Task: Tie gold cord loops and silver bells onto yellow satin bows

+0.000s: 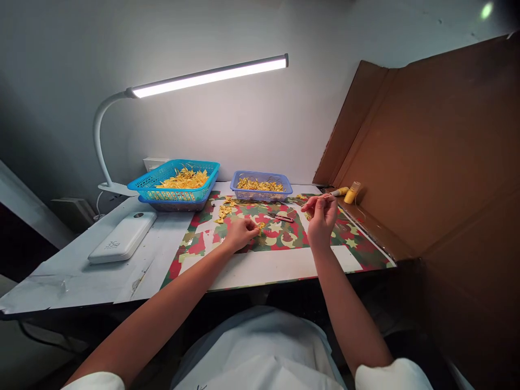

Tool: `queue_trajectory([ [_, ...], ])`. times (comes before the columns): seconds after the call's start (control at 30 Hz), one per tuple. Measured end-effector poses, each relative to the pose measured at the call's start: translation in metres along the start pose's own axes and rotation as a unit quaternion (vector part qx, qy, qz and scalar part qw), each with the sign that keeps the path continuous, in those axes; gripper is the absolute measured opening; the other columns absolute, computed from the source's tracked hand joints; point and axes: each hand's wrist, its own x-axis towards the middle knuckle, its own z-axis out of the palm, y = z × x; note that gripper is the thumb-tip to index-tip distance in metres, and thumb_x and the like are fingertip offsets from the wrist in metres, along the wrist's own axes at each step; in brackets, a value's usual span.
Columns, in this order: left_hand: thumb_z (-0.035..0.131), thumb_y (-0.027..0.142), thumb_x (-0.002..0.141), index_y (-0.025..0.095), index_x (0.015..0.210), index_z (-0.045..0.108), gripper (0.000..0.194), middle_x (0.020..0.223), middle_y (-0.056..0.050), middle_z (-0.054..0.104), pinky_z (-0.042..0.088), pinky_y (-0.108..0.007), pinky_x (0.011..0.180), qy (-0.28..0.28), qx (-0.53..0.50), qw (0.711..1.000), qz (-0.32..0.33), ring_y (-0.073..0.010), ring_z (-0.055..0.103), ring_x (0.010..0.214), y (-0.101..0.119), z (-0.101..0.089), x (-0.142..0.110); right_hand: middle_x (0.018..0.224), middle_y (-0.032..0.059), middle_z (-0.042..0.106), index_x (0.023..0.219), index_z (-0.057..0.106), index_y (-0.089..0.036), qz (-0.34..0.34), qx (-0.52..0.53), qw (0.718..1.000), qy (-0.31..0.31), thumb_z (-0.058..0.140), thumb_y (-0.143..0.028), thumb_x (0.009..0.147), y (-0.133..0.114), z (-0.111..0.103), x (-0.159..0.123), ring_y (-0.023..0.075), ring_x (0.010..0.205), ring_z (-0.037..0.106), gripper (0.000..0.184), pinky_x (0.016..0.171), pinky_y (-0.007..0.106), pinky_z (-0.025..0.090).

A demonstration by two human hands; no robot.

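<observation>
My left hand (242, 234) is low over the camouflage-patterned mat (280, 241), its fingers pinched on a small gold ribbon bow (261, 226). My right hand (322, 214) is raised at the mat's right side, with thumb and fingers pressed together. What it pinches is too small to make out. Between the hands lies a pair of small red-handled thread snips (281, 218). Several loose gold bows (222, 212) lie beyond my left hand. A yellow thread spool (351, 193) stands to the right of my right hand.
A blue basket (174, 193) of gold ribbon pieces sits at the back left, stacked on another basket. Beside it is a purple basket (262, 195) of gold pieces. A white power bank (123, 238) lies left, near a lit lamp (211, 76). A cardboard wall (430, 141) borders the right.
</observation>
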Motion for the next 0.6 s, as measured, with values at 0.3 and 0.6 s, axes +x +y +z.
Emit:
queue_trajectory([
  [0.3,0.062,0.029,0.063,0.02,0.053,0.06,0.014,0.049,0.002,0.058,0.034,-0.023,0.048,-0.009,-0.012,1.0,-0.017,-0.0139,0.053,0.049,-0.003,-0.001,0.003,0.068,-0.0049,0.046,0.085,0.043,-0.025,-0.077,-0.04,0.996,0.02,0.048,-0.033,0.094,-0.015,-0.004,0.025,0.0108,0.059,0.049,0.013,0.061,0.027,0.049],
  [0.6,0.069,0.026,0.067,0.018,0.05,0.057,0.022,0.046,0.005,0.053,0.031,-0.021,0.045,-0.048,-0.027,0.997,-0.045,-0.0099,0.047,0.046,-0.003,-0.004,0.005,0.066,-0.0042,0.048,0.087,0.043,-0.024,-0.089,-0.065,0.994,-0.007,0.048,-0.036,0.093,-0.026,0.006,0.033,0.0124,0.058,0.051,0.014,0.062,0.03,0.049],
])
